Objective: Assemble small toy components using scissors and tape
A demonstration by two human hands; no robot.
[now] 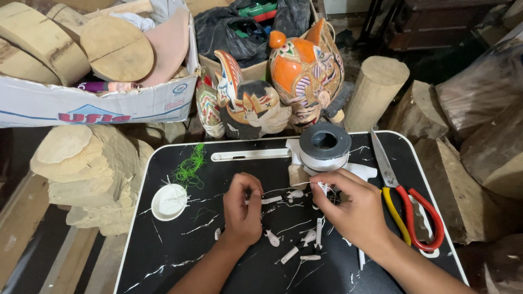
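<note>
While both hands worked over the black marbled tabletop (pixel 163 256), the left hand (pixel 242 209) had its fingers curled in a closed grip on a small white piece (pixel 271 200) that stuck out toward the right. The right hand (pixel 348 204) pinched a thin white thread (pixel 289 190) between thumb and forefinger, its grip closed tight on the strand, which ran across to the left hand. Small white carved bits (pixel 305 247) lay scattered on the tabletop just below the hands. A roll of tape (pixel 325 146) stood just beyond the right hand, red and yellow scissors (pixel 406 204) lay to its right, and a round white lid (pixel 169 202) sat left of the left hand, near a tangle of green thread (pixel 190 166). Painted wooden masks (pixel 272 81) stood behind the tabletop.
</note>
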